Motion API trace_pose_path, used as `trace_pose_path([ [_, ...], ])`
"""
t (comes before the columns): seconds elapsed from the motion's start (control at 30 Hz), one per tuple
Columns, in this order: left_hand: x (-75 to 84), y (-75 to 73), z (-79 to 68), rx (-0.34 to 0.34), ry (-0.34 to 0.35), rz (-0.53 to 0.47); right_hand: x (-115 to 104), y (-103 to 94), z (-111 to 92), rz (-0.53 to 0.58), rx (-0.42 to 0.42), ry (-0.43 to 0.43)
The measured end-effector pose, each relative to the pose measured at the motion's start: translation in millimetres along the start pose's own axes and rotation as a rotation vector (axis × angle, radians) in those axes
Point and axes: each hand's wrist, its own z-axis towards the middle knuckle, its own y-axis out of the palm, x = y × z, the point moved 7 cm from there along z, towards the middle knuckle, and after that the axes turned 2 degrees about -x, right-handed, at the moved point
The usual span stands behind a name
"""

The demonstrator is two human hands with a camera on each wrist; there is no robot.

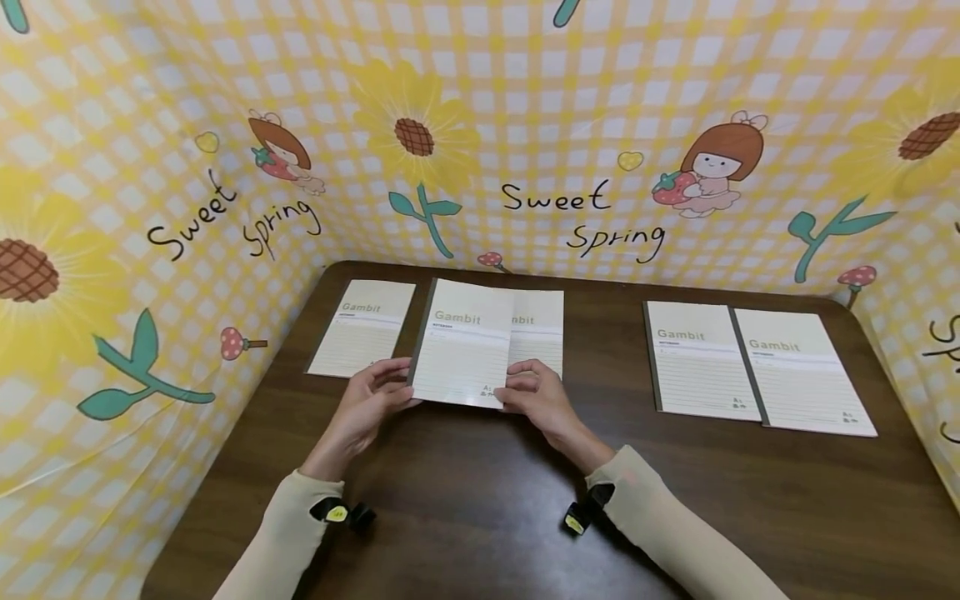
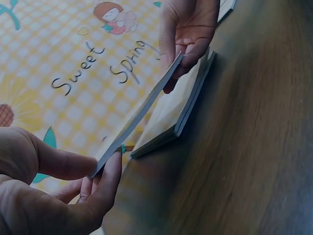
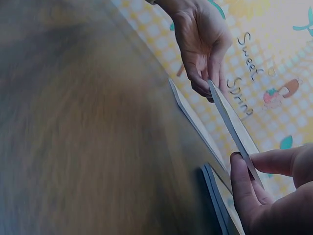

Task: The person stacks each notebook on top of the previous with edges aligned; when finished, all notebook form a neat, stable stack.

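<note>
Well apart from the paired notebooks (image 1: 701,371), a raised notebook (image 1: 463,346) is being held over the table (image 1: 465,500), its side edges being pinched thumb-to-fingers by left hand (image 1: 364,407) and right hand (image 1: 545,406).

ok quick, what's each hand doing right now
Left hand: holding the raised notebook by its lower left corner.
Right hand: holding the same notebook by its lower right corner.
</note>
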Motion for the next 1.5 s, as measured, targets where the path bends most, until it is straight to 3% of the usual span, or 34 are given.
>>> trace_pose_path([
  [0.5,-8.6,46.5,38.1,-0.057,-0.051,-0.016,-14.7,-51.7,-0.4,-0.128,0.093,-0.046],
  [0.8,-18.9,65.3,51.6,-0.079,-0.055,0.016,-15.6,-74.3,-0.4,-0.201,0.106,-0.062],
  [0.9,-19.9,69.0,54.9,-0.069,-0.039,0.059,-15.9,-79.3,-0.3,-0.216,0.121,-0.063],
  [1.13,-17.0,70.4,58.7,-0.001,0.016,0.307,-12.1,-86.9,1.6,-0.29,0.156,-0.061],
  [1.5,-15.8,75.7,56.1,0.008,0.028,0.418,-11.3,-96.5,0.2,-0.357,0.189,-0.048],
])
